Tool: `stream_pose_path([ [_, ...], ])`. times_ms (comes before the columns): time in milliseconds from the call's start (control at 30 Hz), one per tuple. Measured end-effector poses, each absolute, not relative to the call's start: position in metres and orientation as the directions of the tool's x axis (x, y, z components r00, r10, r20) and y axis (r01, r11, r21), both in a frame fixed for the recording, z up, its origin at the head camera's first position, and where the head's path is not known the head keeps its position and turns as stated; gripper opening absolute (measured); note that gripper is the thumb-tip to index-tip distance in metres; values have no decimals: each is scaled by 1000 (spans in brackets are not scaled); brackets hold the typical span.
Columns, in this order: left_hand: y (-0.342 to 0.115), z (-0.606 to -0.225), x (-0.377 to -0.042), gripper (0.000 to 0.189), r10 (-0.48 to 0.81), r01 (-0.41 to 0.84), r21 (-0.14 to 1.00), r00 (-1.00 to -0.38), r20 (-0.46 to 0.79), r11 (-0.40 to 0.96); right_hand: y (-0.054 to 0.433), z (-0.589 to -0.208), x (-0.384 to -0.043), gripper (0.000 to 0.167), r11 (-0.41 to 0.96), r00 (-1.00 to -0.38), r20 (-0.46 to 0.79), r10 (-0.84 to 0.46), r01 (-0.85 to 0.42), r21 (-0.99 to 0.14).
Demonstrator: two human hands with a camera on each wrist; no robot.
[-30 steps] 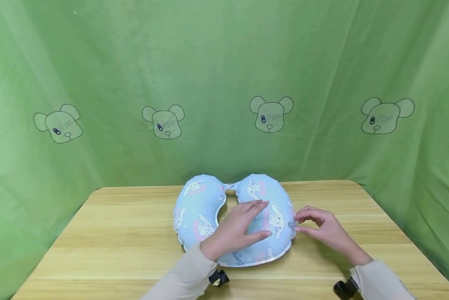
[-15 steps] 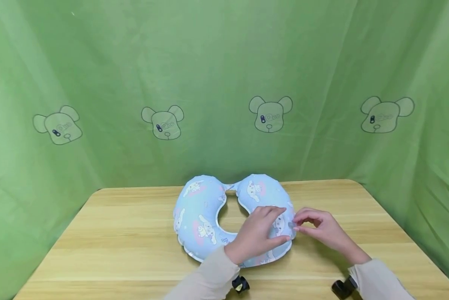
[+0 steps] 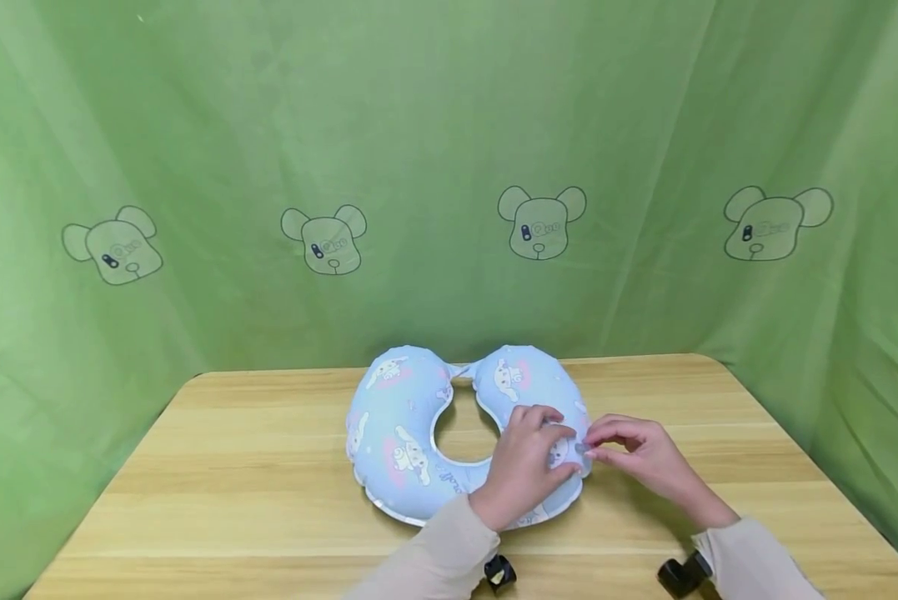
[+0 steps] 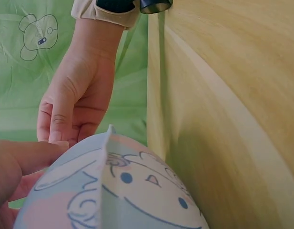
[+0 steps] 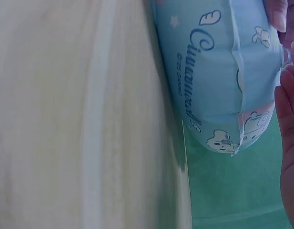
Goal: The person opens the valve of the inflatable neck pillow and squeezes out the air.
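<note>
Neck pillow [image 3: 433, 492], right hand [image 3: 647, 458] pinching clear valve [image 3: 580, 448], left hand [image 3: 522, 462] (loosely curved) over it.

Since the earlier pictures, the left hand [image 3: 524, 458] is brought rightward across the neck pillow [image 3: 403, 433] — its fingers [image 3: 544, 413] now more bent and set nearer the right hand [image 3: 644, 454] — and more of the pillow's central opening [image 3: 465, 429] is uncovered.
</note>
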State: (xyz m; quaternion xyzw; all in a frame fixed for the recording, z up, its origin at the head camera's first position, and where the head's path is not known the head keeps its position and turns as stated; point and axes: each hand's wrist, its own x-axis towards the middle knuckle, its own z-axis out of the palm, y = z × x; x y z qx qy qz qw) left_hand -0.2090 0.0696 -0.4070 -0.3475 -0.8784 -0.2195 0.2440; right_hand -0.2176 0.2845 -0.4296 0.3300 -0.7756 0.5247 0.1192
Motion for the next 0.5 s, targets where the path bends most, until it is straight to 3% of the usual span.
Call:
stream_pose_path([
  [500,84,-419,-212,44,456,658,151,-651,607,738,279,-434,-215,19,295,-781,543,-308,-621,-726],
])
